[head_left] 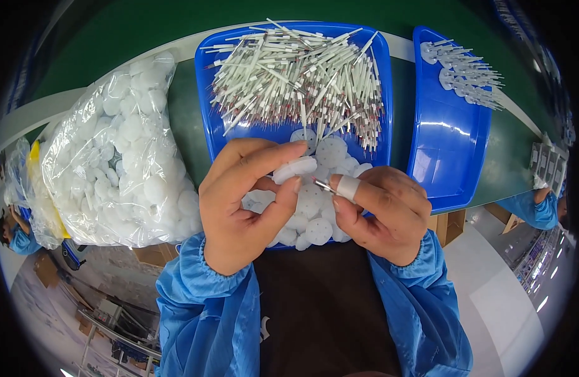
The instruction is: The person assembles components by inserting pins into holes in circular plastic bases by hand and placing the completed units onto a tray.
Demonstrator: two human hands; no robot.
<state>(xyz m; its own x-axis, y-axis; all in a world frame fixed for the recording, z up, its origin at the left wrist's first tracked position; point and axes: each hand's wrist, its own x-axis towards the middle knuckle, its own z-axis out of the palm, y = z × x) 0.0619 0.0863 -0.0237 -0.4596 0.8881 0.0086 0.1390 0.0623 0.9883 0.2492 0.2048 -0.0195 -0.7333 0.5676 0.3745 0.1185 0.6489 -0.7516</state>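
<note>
Between the thumb and fingers of my left hand (239,195) is a white plastic disc (296,168), held tilted on edge. My right hand (387,213), with a whitish wrap round one finger, pinches a thin stick (323,185) with a dark, shiny end that points toward the disc. A small gap seems to part the stick from the disc. Under both hands, loose white discs (318,231) with small holes lie heaped in the near part of a blue tray (208,119). A large pile of thin white sticks (302,81) with reddish-dark ends fills its far part.
At left stands a clear plastic bag (132,157) full of white discs. A second blue tray (449,151) on the right holds discs with sticks attached (465,75) at its far end. Other people's blue sleeves (531,210) show at the far right and left edges.
</note>
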